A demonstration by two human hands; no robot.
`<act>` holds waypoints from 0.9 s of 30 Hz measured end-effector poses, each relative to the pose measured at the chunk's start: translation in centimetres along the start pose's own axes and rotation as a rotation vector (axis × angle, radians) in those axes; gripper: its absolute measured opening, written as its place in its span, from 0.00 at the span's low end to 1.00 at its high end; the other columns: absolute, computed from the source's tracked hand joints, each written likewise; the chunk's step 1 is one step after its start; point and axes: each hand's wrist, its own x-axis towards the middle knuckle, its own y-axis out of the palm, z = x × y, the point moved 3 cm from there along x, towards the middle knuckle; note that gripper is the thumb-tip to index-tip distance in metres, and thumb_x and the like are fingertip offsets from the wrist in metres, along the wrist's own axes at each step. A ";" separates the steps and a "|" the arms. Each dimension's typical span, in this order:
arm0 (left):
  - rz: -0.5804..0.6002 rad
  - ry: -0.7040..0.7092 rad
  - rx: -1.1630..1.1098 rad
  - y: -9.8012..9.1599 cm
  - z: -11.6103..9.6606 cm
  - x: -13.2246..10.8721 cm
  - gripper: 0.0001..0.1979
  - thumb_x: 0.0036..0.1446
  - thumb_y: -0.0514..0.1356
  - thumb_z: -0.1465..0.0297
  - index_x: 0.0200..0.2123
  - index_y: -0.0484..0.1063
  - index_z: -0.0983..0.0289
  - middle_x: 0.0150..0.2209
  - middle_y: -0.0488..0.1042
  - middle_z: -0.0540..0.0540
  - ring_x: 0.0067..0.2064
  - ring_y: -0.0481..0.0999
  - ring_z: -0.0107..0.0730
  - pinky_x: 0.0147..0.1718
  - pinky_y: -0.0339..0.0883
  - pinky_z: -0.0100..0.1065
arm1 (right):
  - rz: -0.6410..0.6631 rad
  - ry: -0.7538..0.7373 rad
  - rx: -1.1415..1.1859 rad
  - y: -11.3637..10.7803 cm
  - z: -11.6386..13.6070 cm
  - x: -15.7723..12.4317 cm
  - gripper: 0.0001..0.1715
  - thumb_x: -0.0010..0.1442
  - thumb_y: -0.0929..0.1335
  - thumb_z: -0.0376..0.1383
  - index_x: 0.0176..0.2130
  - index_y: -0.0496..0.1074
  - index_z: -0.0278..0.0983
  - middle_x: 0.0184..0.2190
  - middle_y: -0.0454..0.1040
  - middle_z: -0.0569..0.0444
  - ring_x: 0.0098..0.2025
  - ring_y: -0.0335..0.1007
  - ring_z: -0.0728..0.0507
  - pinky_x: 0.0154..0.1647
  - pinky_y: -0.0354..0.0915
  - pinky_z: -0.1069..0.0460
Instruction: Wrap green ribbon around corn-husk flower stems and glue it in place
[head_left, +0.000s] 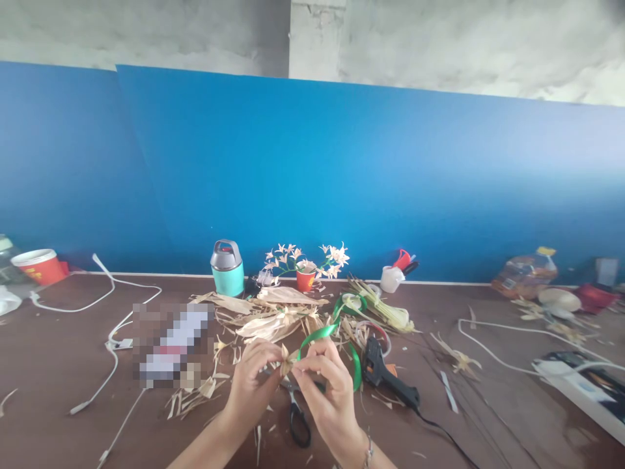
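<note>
My left hand (252, 379) pinches a small pale husk flower (286, 358) between thumb and fingertips. Right beside it, my right hand (331, 385) is closed on the end of a shiny green ribbon (318, 333); its fingertips meet the flower's edge. The ribbon arcs up over the right hand toward a roll behind. Black-handled scissors (299, 425) lie below and between my hands, their blades partly hidden. A black glue gun (388, 376) rests just right of my right hand. Dry corn husks (266, 324) are heaped beyond both hands.
At the back stand a turquoise flask (228, 273), a red paper cup (305, 280) with husk flowers, and a white cup (390, 279) holding pens. White cables (114, 326) cross the left side. A white power strip (581, 397) lies at right. A blue partition (312, 169) closes off the back.
</note>
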 end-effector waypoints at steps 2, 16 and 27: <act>-0.013 -0.002 0.011 -0.1 -0.1 0.0 0.05 0.51 0.60 0.76 0.27 0.70 0.61 0.28 0.75 0.52 0.34 0.72 0.33 0.35 0.66 0.34 | -0.005 0.005 -0.002 0.0 0.1 0.0 0.05 0.57 0.66 0.32 0.30 0.72 0.39 0.30 0.62 0.53 0.33 0.62 0.46 0.31 0.62 0.52; -0.059 -0.096 -0.009 -0.1 0.0 -0.4 0.05 0.48 0.61 0.76 0.26 0.72 0.59 0.26 0.75 0.53 0.33 0.72 0.37 0.34 0.65 0.35 | -0.001 0.062 -0.006 0.3 0.0 -0.1 0.06 0.57 0.66 0.33 0.29 0.72 0.39 0.29 0.63 0.53 0.32 0.63 0.45 0.33 0.63 0.51; -0.037 -0.167 -0.076 0.0 0.1 -0.5 0.05 0.49 0.62 0.74 0.24 0.72 0.60 0.26 0.74 0.53 0.32 0.71 0.36 0.34 0.64 0.34 | -0.053 0.063 0.034 0.0 0.3 0.1 0.05 0.57 0.66 0.33 0.28 0.69 0.38 0.29 0.65 0.53 0.33 0.64 0.45 0.32 0.62 0.51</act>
